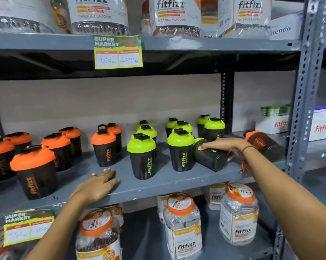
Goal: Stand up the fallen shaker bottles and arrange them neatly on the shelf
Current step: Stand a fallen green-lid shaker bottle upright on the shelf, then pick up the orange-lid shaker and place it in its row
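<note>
The right hand (221,147) lies over the fallen green-lid shaker (208,154), fingers stretched along its upper side and the thumb going down behind its base, so it wraps the dark body but the hold does not look tight yet. This bottle lies on its side at about 3 o'clock from the middle of the shelf (158,182), its lid touching or almost touching the standing green shaker (181,149) at its 9 o'clock. The left hand (100,182) rests flat and spread on the front edge of the shelf, holding nothing. At 2 o'clock of the right hand, behind the wrist, an orange-lid shaker (261,143) also lies fallen. I judge these bottles are empty plastic, so light, stiff and a little smooth; the best hold is around the middle of the body, not on the flip cap, which may open. The neighbours stand close and can be knocked easily.
</note>
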Demonstrator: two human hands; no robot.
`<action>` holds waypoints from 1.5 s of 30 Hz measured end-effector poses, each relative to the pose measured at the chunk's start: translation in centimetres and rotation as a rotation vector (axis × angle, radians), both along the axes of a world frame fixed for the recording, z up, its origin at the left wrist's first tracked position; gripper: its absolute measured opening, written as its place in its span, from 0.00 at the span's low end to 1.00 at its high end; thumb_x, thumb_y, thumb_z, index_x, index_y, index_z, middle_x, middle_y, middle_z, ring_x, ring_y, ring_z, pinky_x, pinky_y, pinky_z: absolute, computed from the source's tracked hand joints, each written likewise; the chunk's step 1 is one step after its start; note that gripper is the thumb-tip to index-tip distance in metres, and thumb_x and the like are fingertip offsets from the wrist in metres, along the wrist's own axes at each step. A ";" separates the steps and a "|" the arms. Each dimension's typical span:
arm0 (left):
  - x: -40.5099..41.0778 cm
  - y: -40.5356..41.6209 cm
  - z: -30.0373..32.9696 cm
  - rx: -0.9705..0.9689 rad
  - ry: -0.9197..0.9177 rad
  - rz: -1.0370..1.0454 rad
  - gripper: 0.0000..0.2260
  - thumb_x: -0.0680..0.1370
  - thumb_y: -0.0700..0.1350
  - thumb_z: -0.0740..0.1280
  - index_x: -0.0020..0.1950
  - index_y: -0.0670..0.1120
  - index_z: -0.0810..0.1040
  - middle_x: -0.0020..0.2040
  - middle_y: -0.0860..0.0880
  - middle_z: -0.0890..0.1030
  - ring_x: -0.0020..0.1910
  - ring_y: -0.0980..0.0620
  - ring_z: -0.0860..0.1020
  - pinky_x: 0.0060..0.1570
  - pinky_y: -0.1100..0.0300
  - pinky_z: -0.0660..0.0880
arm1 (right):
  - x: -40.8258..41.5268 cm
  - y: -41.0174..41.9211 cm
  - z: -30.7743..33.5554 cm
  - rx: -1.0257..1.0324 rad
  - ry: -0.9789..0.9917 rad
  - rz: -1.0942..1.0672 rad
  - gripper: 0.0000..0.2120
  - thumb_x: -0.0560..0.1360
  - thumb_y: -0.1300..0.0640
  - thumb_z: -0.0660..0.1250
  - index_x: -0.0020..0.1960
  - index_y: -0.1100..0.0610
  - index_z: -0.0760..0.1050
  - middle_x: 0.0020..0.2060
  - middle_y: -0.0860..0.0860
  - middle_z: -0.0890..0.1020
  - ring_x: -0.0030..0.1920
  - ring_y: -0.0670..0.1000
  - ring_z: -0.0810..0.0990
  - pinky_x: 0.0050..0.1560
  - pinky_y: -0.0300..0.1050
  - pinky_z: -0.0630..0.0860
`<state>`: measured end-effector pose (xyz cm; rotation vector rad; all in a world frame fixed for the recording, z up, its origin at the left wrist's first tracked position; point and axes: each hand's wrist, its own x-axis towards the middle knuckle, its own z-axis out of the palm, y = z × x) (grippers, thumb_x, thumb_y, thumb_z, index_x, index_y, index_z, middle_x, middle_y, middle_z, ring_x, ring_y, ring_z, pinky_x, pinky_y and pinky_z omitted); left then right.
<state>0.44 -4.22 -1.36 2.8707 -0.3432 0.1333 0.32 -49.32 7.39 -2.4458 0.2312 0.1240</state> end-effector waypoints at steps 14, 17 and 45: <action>0.4 0.4 -0.3 -0.047 -0.007 0.049 0.25 0.81 0.60 0.53 0.77 0.55 0.58 0.79 0.52 0.55 0.77 0.45 0.55 0.76 0.49 0.48 | -1.4 -4.0 -2.5 0.341 -0.659 -0.116 0.33 0.56 0.35 0.77 0.56 0.48 0.78 0.51 0.45 0.85 0.50 0.45 0.83 0.50 0.44 0.81; 0.4 0.5 -0.2 -0.045 0.003 0.054 0.26 0.80 0.61 0.52 0.77 0.56 0.56 0.79 0.52 0.54 0.78 0.46 0.54 0.76 0.47 0.49 | -1.3 -4.5 -4.3 0.394 -0.675 -0.127 0.38 0.56 0.38 0.79 0.61 0.52 0.74 0.55 0.49 0.84 0.54 0.49 0.83 0.58 0.51 0.80; -1.2 0.3 0.7 -0.042 -0.091 0.169 0.20 0.80 0.56 0.56 0.70 0.50 0.70 0.72 0.45 0.71 0.68 0.43 0.70 0.65 0.50 0.65 | -0.9 -14.5 -1.0 -0.407 -0.299 -0.435 0.42 0.66 0.33 0.73 0.65 0.64 0.69 0.61 0.65 0.79 0.60 0.65 0.78 0.58 0.54 0.76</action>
